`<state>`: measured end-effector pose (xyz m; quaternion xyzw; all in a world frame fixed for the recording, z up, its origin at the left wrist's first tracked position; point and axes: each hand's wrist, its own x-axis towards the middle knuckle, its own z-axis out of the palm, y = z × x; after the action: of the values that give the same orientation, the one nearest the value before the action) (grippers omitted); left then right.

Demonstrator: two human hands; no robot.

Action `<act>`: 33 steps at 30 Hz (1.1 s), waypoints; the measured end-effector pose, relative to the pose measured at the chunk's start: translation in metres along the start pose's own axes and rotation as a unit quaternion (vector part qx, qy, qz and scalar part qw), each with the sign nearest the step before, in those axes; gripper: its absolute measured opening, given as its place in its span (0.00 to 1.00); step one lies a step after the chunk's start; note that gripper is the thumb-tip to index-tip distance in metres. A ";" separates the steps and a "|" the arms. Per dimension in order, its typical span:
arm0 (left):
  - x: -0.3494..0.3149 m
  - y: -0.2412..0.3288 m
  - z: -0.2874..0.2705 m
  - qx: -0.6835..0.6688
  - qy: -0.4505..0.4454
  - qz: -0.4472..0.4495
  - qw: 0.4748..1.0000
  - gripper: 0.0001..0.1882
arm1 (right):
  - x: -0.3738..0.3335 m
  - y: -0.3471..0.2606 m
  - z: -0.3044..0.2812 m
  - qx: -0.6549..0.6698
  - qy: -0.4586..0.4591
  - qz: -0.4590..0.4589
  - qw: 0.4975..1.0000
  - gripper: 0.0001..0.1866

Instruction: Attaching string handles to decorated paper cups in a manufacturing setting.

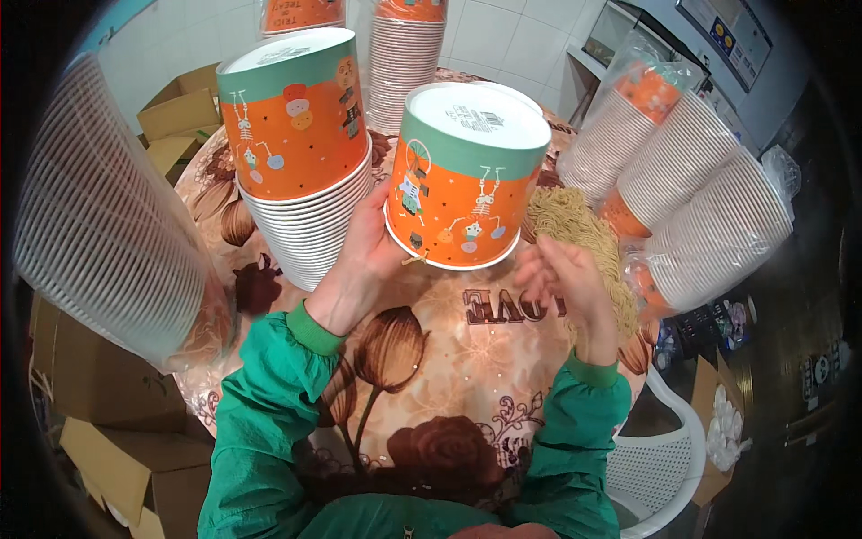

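"How is the surface [489, 364] laid out from your seat?"

"I see stacks of paper buckets around its edge, presumably to leave working room nearest the body. A plastic-wrapped stack [112, 225] is at left and three wrapped stacks [678, 175] are at right; I'd say the wrap keeps them together. The unwrapped stack [305, 229] stands bottom-up beside my left forearm, likely for easy reach."

"And the bucket [467, 202]?"

"It's over the middle of the surface, upside down and a little tilted, its white base up and its open rim low. I think that puts the rim near both hands. My left hand [375, 242] is curled around its left side, supporting it. The bundle of string [579, 225] lies just right of it, on my right hand's side. That right hand [567, 274] is half open, apart from the bucket, with nothing I can make out in it."

"What can't you see?"

"The bucket's inside and far side, and whether a white edge behind its base is another bucket. The back stacks are cut off at the top. My left fingers are mostly hidden, my right fingertips blurred. A short tan strand [414, 260] shows at the rim; I can't tell how it's attached."
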<state>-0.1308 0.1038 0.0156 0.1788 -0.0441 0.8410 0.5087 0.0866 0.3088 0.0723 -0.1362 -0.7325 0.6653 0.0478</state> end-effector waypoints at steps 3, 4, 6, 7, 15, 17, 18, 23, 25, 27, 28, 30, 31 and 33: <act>0.001 0.000 0.001 0.012 0.007 -0.002 1.000 0.21 | 0.016 0.014 0.013 0.144 -0.020 0.011 0.989 0.19; 0.001 -0.002 0.005 0.036 0.046 -0.002 0.998 0.21 | 0.018 0.018 0.017 0.143 -0.021 0.012 0.989 0.19; 0.001 0.000 0.004 0.055 0.057 0.004 0.997 0.21 | 0.023 0.024 0.029 0.351 -0.045 -0.044 0.934 0.15; 0.001 0.002 0.005 0.074 0.065 0.009 0.995 0.21 | 0.024 0.027 0.028 0.351 -0.047 -0.044 0.934 0.15; -0.005 -0.022 -0.012 0.382 0.318 0.065 0.865 0.36 | 0.023 0.020 0.024 0.480 -0.001 -0.123 0.869 0.12; -0.003 -0.045 -0.014 0.326 0.402 -0.065 0.853 0.47 | 0.024 0.027 0.011 0.527 -0.001 -0.131 0.839 0.13; -0.004 -0.058 -0.011 0.324 0.402 -0.064 0.854 0.47 | 0.023 0.030 0.008 0.526 -0.001 -0.130 0.840 0.13; 0.002 -0.078 -0.002 0.184 0.247 -0.176 0.935 0.58 | 0.031 0.040 0.004 0.595 -0.032 -0.064 0.801 0.10; 0.017 -0.083 0.014 0.178 0.227 -0.134 0.948 0.57 | 0.032 0.046 -0.006 0.617 -0.004 -0.047 0.785 0.09; 0.029 -0.072 0.002 0.121 0.157 -0.094 0.976 0.47 | 0.033 0.051 -0.009 0.647 0.000 -0.044 0.761 0.09; 0.035 -0.068 0.002 0.105 0.173 -0.068 0.977 0.39 | 0.032 0.045 -0.009 0.639 0.063 -0.028 0.766 0.08; 0.048 -0.047 -0.022 0.044 0.154 -0.031 0.987 0.18 | 0.043 0.062 -0.028 0.640 0.023 -0.034 0.767 0.08; 0.052 -0.038 -0.019 0.046 0.145 -0.010 0.988 0.16 | 0.044 0.067 -0.035 0.642 -0.010 -0.040 0.766 0.08; 0.057 -0.033 0.005 0.026 0.166 0.017 0.986 0.10 | 0.042 0.073 -0.052 0.629 0.031 -0.052 0.775 0.08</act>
<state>-0.1243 0.1660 0.0360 0.0492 0.0594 0.8683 0.4900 0.0698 0.3758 0.0009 -0.0581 -0.1547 0.9697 0.1800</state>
